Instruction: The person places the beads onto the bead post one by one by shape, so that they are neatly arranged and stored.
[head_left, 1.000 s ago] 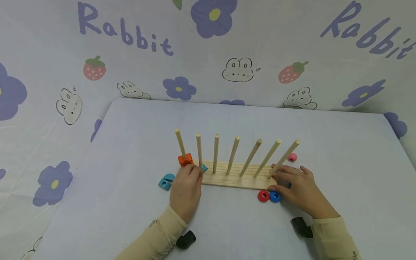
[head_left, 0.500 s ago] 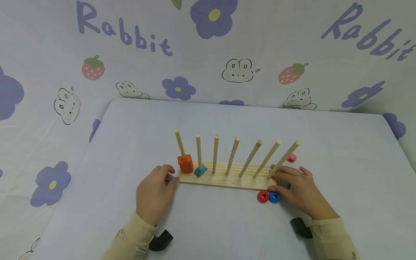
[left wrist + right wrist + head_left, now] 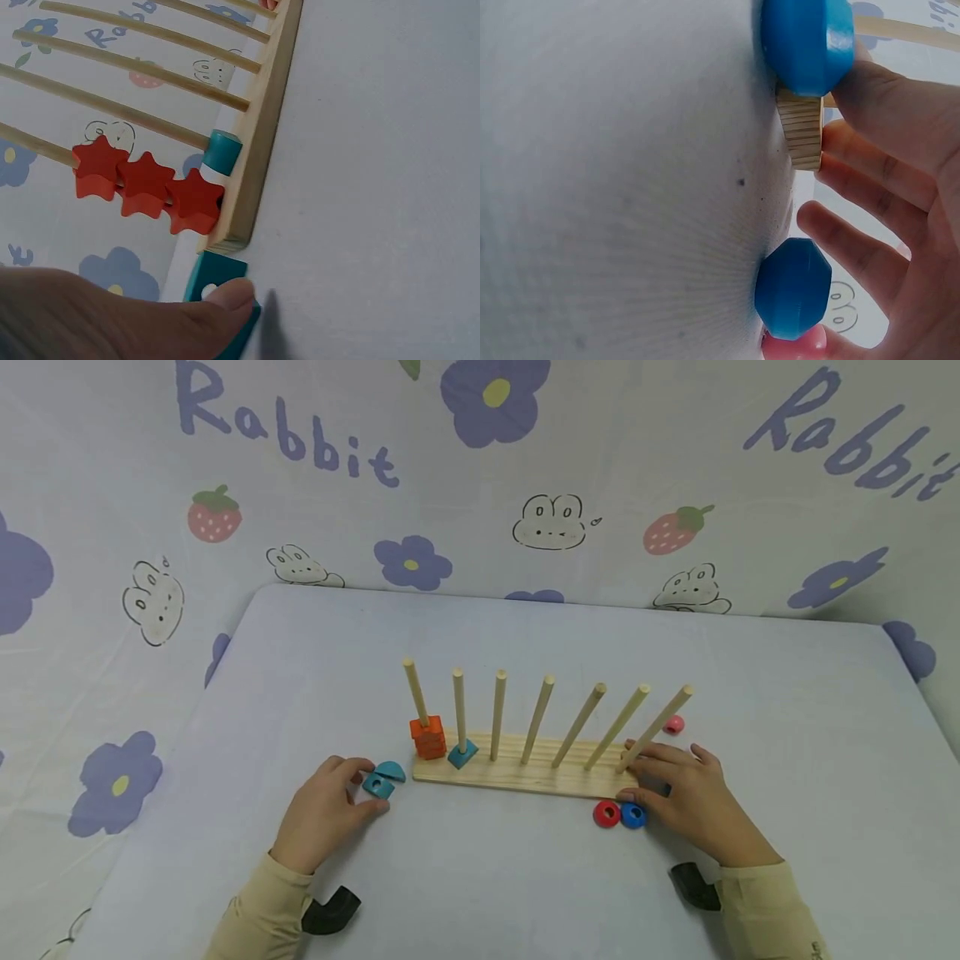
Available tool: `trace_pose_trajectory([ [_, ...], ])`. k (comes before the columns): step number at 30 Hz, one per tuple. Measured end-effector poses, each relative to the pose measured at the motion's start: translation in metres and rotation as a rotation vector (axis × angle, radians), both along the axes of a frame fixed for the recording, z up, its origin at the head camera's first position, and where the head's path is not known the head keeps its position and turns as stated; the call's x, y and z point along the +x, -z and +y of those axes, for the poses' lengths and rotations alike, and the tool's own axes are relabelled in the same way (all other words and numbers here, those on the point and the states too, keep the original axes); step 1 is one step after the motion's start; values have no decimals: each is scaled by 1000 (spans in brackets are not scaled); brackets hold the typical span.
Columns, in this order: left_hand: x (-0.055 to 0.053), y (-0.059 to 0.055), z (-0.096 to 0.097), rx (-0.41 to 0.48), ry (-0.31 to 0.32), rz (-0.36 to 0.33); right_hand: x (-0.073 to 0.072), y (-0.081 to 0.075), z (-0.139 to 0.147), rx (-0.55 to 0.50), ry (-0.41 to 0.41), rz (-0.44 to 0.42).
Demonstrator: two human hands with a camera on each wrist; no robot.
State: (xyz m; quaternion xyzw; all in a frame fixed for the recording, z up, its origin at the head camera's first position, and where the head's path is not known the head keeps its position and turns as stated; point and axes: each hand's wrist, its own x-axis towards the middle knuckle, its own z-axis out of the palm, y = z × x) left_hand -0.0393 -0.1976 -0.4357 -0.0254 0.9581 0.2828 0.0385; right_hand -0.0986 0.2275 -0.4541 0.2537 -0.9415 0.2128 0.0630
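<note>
A wooden peg board (image 3: 525, 775) with a row of several upright pegs stands on the table. Orange-red star beads (image 3: 146, 184) are stacked on its leftmost peg; one teal block (image 3: 462, 753) sits at the foot of the second. Left of the board lie a teal square block (image 3: 378, 786) and a teal half-round block (image 3: 390, 771). My left hand (image 3: 322, 814) surrounds the square block with thumb and fingers spread, apparently not pinching it. My right hand (image 3: 690, 793) grips the board's right end, thumb in front and fingers behind.
A red bead (image 3: 607, 814) and a blue bead (image 3: 633, 815) lie before the board's right end. Another blue bead (image 3: 793, 289) and a pink bead (image 3: 674, 724) are near my right fingers. Black curved pieces (image 3: 333, 912) sit by both wrists.
My left hand has left the teal block on the second peg and moved left to the loose teal blocks. The right hand has stayed on the board's end.
</note>
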Motion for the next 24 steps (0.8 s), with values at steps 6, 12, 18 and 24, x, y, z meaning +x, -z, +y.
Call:
trace_pose_trajectory([
  [6,0,8,-3,6,10,48,0,2,0,-8,-2,16],
  [12,0,8,-10,6,45,20,1,1,0,-12,-7,9],
  [18,1,7,-14,10,68,46,1,0,0,-13,-3,3],
  [24,2,-16,-20,28,21,73,2,1,-1,-15,-4,-18],
])
